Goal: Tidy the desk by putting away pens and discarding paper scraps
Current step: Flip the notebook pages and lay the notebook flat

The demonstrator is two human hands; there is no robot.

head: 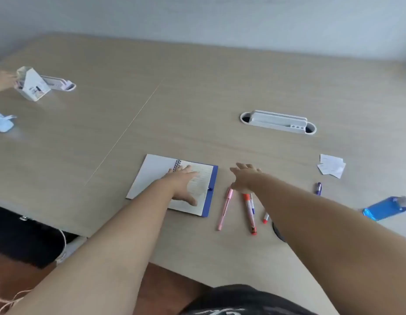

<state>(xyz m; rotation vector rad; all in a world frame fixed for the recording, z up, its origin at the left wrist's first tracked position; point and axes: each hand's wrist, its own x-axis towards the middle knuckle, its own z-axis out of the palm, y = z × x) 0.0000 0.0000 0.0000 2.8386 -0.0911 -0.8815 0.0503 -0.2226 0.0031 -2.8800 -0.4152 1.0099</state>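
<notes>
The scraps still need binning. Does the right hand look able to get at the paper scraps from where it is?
Probably yes: the right hand is empty, and only bare desk separates it from the paper scraps.

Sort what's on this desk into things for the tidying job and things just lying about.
For the job: pink pen, orange marker, purple pen, paper scraps, white desk organiser.

Lying about: open notebook, blue bottle, blue cloth.
</notes>
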